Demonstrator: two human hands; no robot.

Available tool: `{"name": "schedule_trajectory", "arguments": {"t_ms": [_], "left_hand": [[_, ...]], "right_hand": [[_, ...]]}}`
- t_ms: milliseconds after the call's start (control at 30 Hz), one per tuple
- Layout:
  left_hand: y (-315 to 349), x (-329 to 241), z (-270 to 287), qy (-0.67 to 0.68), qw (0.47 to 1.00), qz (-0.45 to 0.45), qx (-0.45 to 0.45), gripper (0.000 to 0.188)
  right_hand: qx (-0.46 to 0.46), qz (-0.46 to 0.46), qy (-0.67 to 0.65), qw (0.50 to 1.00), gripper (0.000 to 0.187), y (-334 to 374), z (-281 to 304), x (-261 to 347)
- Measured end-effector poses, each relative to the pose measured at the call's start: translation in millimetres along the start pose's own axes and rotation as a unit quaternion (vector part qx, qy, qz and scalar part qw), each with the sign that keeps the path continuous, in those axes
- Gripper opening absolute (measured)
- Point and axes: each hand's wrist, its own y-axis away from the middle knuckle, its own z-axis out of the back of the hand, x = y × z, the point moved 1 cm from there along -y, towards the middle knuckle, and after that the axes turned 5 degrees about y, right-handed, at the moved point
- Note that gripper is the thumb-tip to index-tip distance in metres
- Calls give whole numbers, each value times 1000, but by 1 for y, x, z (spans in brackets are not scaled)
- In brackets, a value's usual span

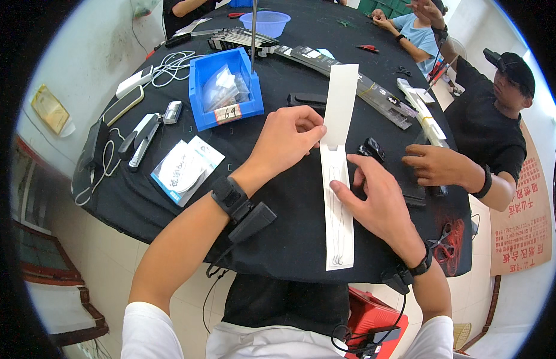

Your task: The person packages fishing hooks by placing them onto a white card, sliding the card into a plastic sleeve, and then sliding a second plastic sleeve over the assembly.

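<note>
A long white card (340,242), creased across its middle, lies over the table's near edge with its upper flap (342,96) opened away from me. Along its lower half run thin looped lines (336,206) with small dark hooks (337,259) at the near end. My left hand (290,134) is closed, thumb and forefinger pinching the card's left edge by the crease. From the right, my right hand (376,194) holds the lower half, thumb over the lines and forefinger at the card's right edge; its other fingers are partly hidden.
A blue bin (200,116) of plastic bags, a stapler (143,140) and a packet with round white labels (185,170) lie left. Rightward are red thread with scissors (446,239) and a co-worker's hand (439,164). A metal rod (254,36) stands behind the bin.
</note>
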Motion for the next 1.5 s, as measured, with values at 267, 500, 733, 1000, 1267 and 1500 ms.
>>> {"name": "schedule_trajectory", "arguments": {"t_ms": [267,500,733,1000,1267,1500], "left_hand": [[-4,9,2,2,999,-33,0,21],[-6,5,1,-13,1000,-5,8,22],[-5,5,2,-10,1000,14,16,21],[-2,0,3,-5,999,17,31,21],[-3,4,-1,6,999,38,29,21],[-3,8,8,-2,999,35,25,21]], "right_hand": [[-256,412,-100,869,25,27,58,-19],[-107,322,-144,930,23,56,86,-96],[46,237,-183,953,23,36,88,-113],[237,147,-198,940,22,-2,145,-206],[389,46,-202,897,22,-58,149,-164],[349,106,-43,930,21,-65,164,-163]]}}
